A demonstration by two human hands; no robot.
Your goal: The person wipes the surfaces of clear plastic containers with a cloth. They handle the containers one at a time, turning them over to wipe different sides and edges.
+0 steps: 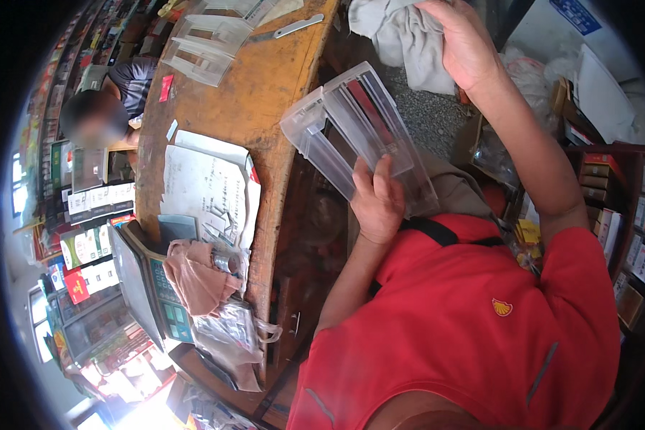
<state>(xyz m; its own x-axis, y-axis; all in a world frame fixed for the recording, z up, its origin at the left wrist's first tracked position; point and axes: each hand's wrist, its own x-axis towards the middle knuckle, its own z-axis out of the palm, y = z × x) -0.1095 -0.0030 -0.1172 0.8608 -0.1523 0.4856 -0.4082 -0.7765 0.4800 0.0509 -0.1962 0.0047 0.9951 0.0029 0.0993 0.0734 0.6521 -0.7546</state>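
Note:
My left hand (379,200) grips a clear plastic divided rack (349,121) near its lower end, two fingers spread over the plastic. The rack is tilted over my lap, beside the edge of the wooden counter (269,102). Its long slots show dark and reddish patches. Beyond it, at the top of the view, my right hand (465,45) holds a crumpled grey-white cloth (403,40) that hangs down in folds. The fingertips of that hand are partly cut off by the frame. Cloth and rack are apart.
More clear plastic racks (204,51) and a pale-handled knife (295,26) lie on the counter. Nearer are handwritten papers (204,177), a pinkish cloth (199,279) and a scale with keypad (166,295). A person (131,86) sits across the counter. A cardboard box (470,142) stands at right.

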